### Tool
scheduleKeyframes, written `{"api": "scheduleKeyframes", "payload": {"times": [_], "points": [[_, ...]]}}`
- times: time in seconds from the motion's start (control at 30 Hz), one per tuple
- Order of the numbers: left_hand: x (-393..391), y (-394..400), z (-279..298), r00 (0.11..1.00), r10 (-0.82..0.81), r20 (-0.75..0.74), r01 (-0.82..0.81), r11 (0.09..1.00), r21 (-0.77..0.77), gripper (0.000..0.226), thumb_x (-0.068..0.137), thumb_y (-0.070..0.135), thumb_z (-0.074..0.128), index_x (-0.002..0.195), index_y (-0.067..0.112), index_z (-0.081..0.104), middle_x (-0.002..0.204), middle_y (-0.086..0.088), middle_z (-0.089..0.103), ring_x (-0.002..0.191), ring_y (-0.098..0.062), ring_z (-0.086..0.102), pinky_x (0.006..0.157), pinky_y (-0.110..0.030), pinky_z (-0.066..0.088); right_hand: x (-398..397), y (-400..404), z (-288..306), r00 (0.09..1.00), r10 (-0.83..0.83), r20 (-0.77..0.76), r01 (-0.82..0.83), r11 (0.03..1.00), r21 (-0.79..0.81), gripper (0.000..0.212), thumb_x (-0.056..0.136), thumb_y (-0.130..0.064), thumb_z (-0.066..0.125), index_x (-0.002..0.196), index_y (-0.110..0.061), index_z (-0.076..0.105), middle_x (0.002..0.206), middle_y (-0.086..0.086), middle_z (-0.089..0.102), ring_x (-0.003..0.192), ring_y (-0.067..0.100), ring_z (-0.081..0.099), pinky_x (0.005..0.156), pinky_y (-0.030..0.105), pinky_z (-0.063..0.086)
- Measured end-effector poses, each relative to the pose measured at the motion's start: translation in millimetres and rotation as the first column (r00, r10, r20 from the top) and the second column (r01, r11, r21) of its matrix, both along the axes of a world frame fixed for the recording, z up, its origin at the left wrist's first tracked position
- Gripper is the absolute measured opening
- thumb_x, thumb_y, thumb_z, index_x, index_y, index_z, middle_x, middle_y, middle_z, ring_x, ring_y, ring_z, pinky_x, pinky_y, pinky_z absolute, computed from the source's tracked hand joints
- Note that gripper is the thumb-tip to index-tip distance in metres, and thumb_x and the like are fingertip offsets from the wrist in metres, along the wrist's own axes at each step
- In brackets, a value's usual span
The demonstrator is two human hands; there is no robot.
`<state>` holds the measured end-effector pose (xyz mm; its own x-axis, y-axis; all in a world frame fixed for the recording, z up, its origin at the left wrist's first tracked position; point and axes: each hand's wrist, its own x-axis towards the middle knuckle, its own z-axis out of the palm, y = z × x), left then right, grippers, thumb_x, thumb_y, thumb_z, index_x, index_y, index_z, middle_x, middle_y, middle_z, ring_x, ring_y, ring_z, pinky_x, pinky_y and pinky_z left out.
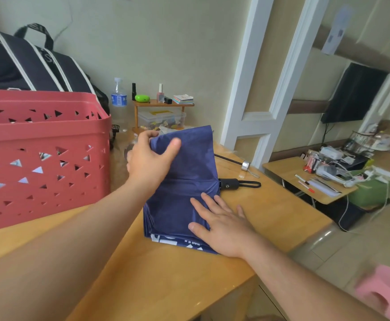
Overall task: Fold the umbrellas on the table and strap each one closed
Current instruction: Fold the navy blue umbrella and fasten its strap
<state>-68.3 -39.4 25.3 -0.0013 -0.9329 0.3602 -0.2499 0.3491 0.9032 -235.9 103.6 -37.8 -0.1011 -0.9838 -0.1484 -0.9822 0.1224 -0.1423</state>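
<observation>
- Spreading across the lower half of the view, the wooden surface (254, 218) carries everything near the person.
- A red basket (39, 158) with triangle cut-outs stands at 9 o'clock, a dark bag (27, 63) behind it.
- The blue umbrella (189, 181) lies at the centre of the surface, its canopy flattened into pleats, white print along the near edge.
- The left hand (150, 158) grips the canopy's far edge at 11 o'clock of the umbrella, thumb on top and fingers curled over the fold.
- The right hand (221, 225) lies flat, fingers straight, pressing the canopy's near part at 5 o'clock.
- The black handle (228, 183) with its wrist loop juts out at 3 o'clock of the canopy.
- A thin dark rod with a silver cap (245, 165) lies just beyond the handle.
- A water bottle (119, 95) stands at 12 o'clock beside a small shelf (161, 104).
</observation>
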Motion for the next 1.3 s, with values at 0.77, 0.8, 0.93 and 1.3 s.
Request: {"api": "scheduleKeyframes", "payload": {"times": [0.77, 0.8, 0.93, 1.3], "points": [[20.0, 10.7, -37.1, 0.944, -0.104, -0.314, 0.081, 0.993, -0.088, 0.009, 0.093, 0.044, 0.072, 0.100, 0.041, 0.078, 0.088, 0.012, 0.074, 0.074, -0.013, 0.066, 0.074, -0.034, 0.057, -3.4, 2.8, 2.4, 0.999, 0.017, 0.029, -0.018, 1.000, 0.006, 0.068, 0.097, -0.080, 0.014, 0.159, -0.057, -0.001, 0.167, -0.027, -0.018, 0.156, 0.005, -0.021, 0.125, 0.063, -0.006], [19.5, 13.5, -35.5, 0.934, -0.105, -0.343, 0.087, 0.994, -0.067, 0.008, 0.096, 0.038, 0.073, 0.100, 0.037, 0.078, 0.085, 0.012, 0.073, 0.071, -0.012, 0.067, 0.067, -0.032, 0.058, -3.3, 2.8, 2.2, 1.000, 0.018, 0.025, -0.019, 1.000, 0.011, 0.068, 0.097, -0.080, 0.014, 0.159, -0.057, -0.001, 0.167, -0.027, -0.018, 0.156, 0.005, -0.021, 0.124, 0.063, -0.006], [12.9, 30.5, -38.1, 0.872, -0.181, -0.455, 0.214, 0.977, 0.022, 0.006, 0.102, 0.026, 0.067, 0.102, 0.028, 0.072, 0.099, -0.003, 0.078, 0.088, -0.020, 0.078, 0.073, -0.047, 0.065, -2.3, 0.6, 3.7, 0.999, 0.016, 0.037, -0.016, 1.000, 0.012, 0.068, 0.097, -0.080, 0.017, 0.159, -0.057, 0.001, 0.169, -0.025, -0.017, 0.156, 0.007, -0.019, 0.124, 0.064, -0.007], [10.1, 37.4, -33.2, 0.854, -0.224, -0.469, 0.263, 0.965, 0.019, 0.012, 0.102, 0.027, 0.067, 0.093, 0.035, 0.070, 0.096, 0.000, 0.075, 0.099, -0.035, 0.072, 0.088, -0.067, 0.057, 16.4, -4.3, 38.5, 0.989, -0.094, 0.118, 0.147, 0.769, -0.622, 0.055, 0.072, -0.069, 0.075, 0.090, -0.027, 0.044, 0.097, -0.013, 0.049, 0.090, 0.013, 0.049, 0.073, 0.035, 0.046]]}}
